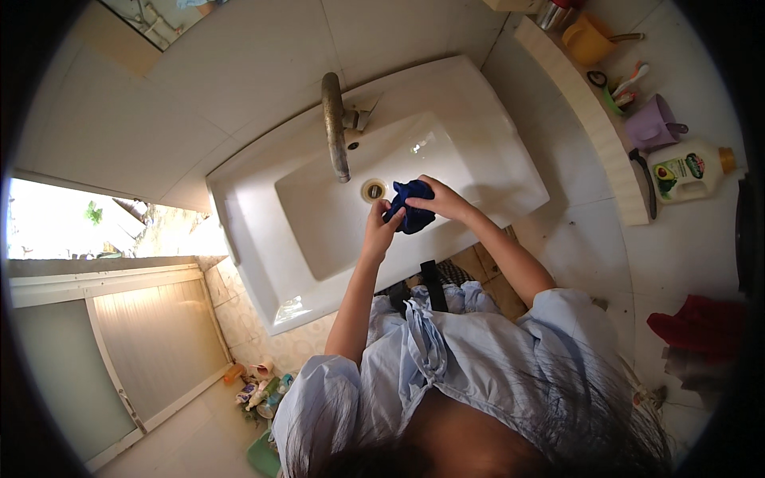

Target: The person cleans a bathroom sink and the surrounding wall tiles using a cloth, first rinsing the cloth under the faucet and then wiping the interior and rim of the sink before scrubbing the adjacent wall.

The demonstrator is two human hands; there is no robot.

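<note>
A bunched dark blue cloth (413, 215) is held between both hands above the white sink basin (319, 239). My left hand (381, 228) pinches its left side, thumb on top. My right hand (445, 201) grips the upper right part, its fingers partly hidden by the fabric. Just beyond the cloth lies the round drain (373, 191). The worn metal faucet (335, 131) arches over the basin with its spout near the drain; no water shows running from it.
On the right, a wall shelf (590, 119) bears a yellow cup (588, 40), a purple cup (652, 124) and a pale bottle (690, 170). Dark red cloth (697, 325) hangs lower right. A sliding door (151, 342) stands at left, with several bottles (267, 392) on the floor nearby.
</note>
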